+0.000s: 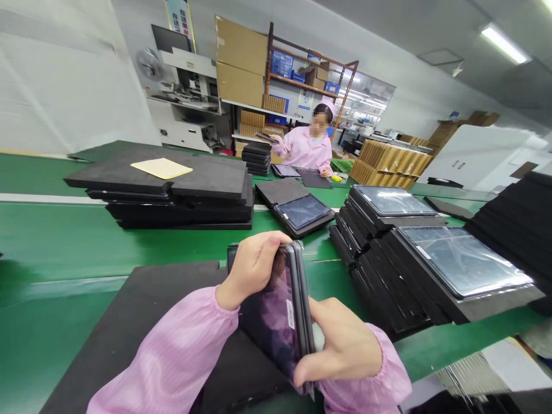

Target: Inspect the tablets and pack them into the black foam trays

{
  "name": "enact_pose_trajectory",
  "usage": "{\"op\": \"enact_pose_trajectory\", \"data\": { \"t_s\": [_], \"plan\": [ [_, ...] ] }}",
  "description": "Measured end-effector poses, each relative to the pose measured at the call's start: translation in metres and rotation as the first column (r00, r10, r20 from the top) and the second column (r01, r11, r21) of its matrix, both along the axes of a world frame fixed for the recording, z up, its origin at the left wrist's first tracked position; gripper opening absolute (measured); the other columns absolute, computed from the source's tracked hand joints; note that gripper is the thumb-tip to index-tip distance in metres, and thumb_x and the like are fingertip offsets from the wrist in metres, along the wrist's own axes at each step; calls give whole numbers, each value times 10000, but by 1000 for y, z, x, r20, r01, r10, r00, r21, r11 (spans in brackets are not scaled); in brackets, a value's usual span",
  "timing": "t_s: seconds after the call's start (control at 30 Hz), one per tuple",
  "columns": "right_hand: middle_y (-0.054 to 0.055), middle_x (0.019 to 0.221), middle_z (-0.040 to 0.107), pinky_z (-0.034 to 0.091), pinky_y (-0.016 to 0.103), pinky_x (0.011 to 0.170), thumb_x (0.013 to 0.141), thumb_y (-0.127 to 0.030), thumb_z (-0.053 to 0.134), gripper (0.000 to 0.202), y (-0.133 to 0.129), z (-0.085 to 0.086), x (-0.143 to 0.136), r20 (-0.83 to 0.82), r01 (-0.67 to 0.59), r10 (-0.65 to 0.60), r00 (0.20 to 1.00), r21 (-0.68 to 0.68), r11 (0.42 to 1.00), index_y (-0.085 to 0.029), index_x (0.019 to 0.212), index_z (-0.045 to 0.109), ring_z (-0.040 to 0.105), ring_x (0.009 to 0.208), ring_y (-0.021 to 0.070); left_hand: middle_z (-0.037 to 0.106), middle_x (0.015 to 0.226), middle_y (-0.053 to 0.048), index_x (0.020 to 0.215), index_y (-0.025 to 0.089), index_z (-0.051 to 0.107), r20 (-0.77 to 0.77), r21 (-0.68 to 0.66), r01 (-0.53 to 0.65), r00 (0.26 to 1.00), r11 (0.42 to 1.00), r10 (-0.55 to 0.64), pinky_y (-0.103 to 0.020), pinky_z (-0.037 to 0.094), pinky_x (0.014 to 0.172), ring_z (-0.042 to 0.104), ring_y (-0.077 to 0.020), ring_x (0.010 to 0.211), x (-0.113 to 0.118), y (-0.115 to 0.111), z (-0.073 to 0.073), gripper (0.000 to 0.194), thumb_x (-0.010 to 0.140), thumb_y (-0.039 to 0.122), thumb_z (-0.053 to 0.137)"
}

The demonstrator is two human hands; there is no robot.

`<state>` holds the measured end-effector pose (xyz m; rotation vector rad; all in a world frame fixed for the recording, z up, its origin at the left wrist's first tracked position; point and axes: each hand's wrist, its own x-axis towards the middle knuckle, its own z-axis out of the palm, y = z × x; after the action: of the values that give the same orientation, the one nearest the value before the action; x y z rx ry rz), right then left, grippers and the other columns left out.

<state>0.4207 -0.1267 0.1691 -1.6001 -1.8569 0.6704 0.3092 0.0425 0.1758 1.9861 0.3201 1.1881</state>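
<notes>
Between my two hands a small stack of tablets (276,322) stands on edge, tilted, with a glossy dark screen and a white label facing left. My left hand (254,261) is closed over the stack's upper edge. Lower down on the right side, my right hand (340,342) grips the same stack, its thumb across the near edge. Something pale and rounded shows beside the right palm; I cannot make out what it is. Beneath the tablets lies a large black foam sheet (155,310) on the green work surface (56,247).
To the right, black foam trays are piled up, with film-covered tablets (466,259) on top. Another tablet (303,211) lies in foam ahead. At left, a black foam stack (185,213) carries a yellow paper (161,168). Across the bench sits a co-worker (308,144) in pink.
</notes>
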Motion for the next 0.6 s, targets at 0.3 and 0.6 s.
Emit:
{"op": "enact_pose_trajectory", "data": {
  "t_s": [0.3,0.6],
  "plan": [
    [0,698,702,590,341,518,812,-352,598,336,-2,3,-41,-188,364,-321,928,278,889,-335,1136,687,640,539,261,746,1032,-108,922,236,726,115,41,-256,961,966,250,-422,494,1008,667,-260,1032,-22,7,-46,411,929,560,473],
    [56,738,741,659,462,587,915,-460,591,249,-22,-26,-34,-35,380,-387,921,291,878,-373,1136,665,715,600,350,760,708,-80,732,233,665,-128,-685,-339,928,646,351,-384,607,710,748,-262,809,-22,32,-104,388,944,498,477]
  ]
}}
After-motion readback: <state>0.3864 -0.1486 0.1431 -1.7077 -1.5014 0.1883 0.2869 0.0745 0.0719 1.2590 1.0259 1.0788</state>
